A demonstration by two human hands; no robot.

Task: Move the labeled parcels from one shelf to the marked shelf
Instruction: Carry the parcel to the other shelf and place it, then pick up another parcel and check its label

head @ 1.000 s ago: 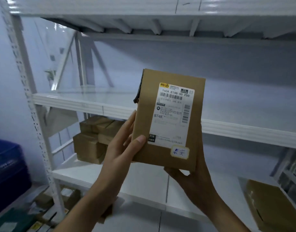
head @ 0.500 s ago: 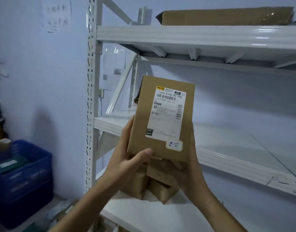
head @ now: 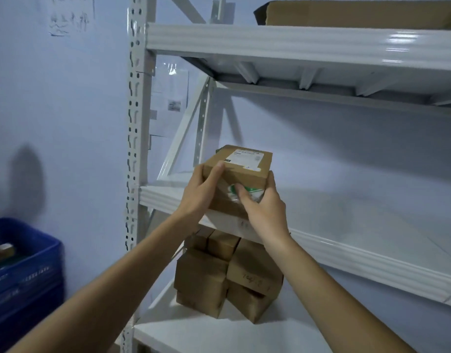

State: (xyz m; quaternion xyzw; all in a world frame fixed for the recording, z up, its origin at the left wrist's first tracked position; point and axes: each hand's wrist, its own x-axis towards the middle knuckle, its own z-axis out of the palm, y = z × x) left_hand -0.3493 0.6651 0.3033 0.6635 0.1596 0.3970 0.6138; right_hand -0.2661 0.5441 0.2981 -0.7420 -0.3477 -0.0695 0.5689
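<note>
A brown cardboard parcel with a white shipping label on its top face is held over the front edge of the middle white shelf. My left hand grips its left side, thumb on the top edge. My right hand holds its front right side, fingers over a green and white sticker. The parcel lies nearly flat, label up, at the shelf's left end. Whether it rests on the shelf is hidden by my hands.
Several brown boxes are stacked on the lower shelf. A flat cardboard box lies on the top shelf. The perforated upright post stands at left. A blue crate sits at lower left by the wall.
The parcel went from upright with the label facing me to nearly flat, label up, and moved forward to the middle shelf's front edge. Both hands kept hold of it.
</note>
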